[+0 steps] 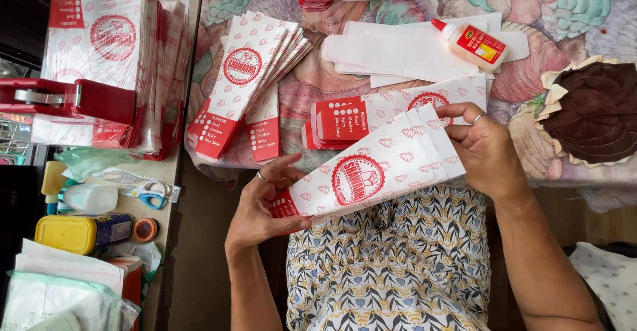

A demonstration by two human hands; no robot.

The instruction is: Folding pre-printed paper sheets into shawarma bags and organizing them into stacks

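Observation:
A fanned stack of white paper bags [378, 168] with red print and a round red emblem sits between both hands above my lap. My left hand [262, 205] grips the stack's lower left end, thumb on top, a ring on one finger. My right hand [484, 148] pinches the upper right end, also wearing a ring. Just beyond lies another pile of the same bags [371, 115] on the flowered cloth, and a fanned pile [249, 79] further left.
A glue bottle [474, 42] with a red cap lies on plain white paper sheets [398, 49]. A brown patchwork cushion [594, 112] sits at right. On the left shelf are tall bag stacks [109, 46], a red tape dispenser [66, 99], scissors [151, 195] and a yellow container [79, 233].

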